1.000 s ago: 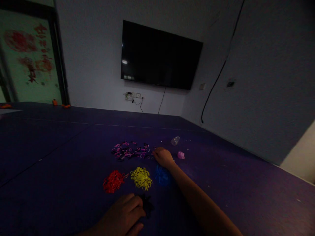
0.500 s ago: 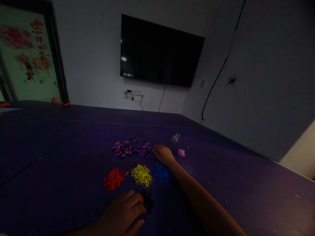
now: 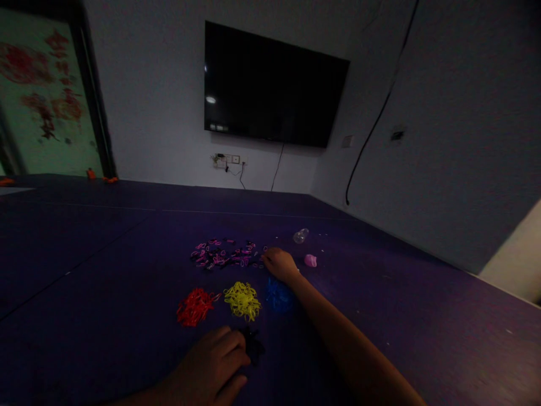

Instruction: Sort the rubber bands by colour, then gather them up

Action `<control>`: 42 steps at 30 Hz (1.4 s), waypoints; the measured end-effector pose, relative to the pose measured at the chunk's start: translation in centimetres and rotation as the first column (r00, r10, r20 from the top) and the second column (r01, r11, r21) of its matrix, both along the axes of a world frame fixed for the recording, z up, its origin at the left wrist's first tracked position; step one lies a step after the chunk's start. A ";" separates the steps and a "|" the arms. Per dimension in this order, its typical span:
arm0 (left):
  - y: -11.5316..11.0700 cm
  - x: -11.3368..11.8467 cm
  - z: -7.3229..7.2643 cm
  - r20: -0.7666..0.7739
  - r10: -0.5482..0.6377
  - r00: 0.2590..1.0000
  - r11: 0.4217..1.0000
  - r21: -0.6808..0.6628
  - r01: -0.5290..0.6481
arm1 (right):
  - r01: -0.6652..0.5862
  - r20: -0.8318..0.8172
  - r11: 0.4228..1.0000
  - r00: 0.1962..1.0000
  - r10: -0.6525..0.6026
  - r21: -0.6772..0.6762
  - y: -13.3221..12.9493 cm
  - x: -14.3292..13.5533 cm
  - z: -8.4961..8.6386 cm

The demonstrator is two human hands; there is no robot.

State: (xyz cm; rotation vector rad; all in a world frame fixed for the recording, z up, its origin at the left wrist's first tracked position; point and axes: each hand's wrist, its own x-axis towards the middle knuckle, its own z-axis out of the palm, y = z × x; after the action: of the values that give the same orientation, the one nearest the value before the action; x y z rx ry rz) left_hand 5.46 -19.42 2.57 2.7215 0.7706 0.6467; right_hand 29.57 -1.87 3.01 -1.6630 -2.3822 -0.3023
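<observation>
My left hand (image 3: 215, 361) rests palm down near the front, its fingertips against a small pile of black rubber bands (image 3: 253, 345). The thumb stands apart from the fingers. Farther out, my right hand (image 3: 280, 264) reaches to the right edge of a scattered mix of pink, purple and black bands (image 3: 220, 256). Its fingers are bent together and pointed down; whatever lies between them is hidden. Under the right wrist sits a blue pile of bands (image 3: 279, 296). A yellow pile (image 3: 243, 300) and a red pile (image 3: 195, 307) lie to its left.
Right of my right hand are a pink crumpled object (image 3: 310, 260) and a clear plastic piece (image 3: 301, 235). Tiny white scraps dot the purple surface (image 3: 127, 242). A wall-mounted television (image 3: 274, 84) and a hanging black cable (image 3: 374, 127) are beyond.
Both hands hold nearly the same places, and the piles look unchanged. The view has shifted very slightly.
</observation>
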 end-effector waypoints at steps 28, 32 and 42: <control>-0.3 0.1 0.7 -0.052 0.002 0.999 0.997 -0.075 -0.006 | 0.016 0.003 1.000 1.000 -0.015 -0.024 -0.4 -0.2 0.4; -0.2 0.0 0.6 -0.020 -0.018 1.000 0.996 -0.087 0.016 | 0.014 0.007 1.000 1.000 -0.014 -0.024 -0.4 -0.3 0.4; -0.3 0.1 0.9 -0.035 -0.015 0.999 0.995 -0.099 0.011 | -0.006 -0.015 1.000 1.000 0.006 -0.014 -0.3 -0.2 0.4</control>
State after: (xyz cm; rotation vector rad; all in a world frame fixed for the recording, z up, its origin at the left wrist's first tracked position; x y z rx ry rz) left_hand 5.52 -19.68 3.50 2.6528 0.7711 0.5440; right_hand 29.40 -2.15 3.42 -1.6586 -2.3834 -0.2723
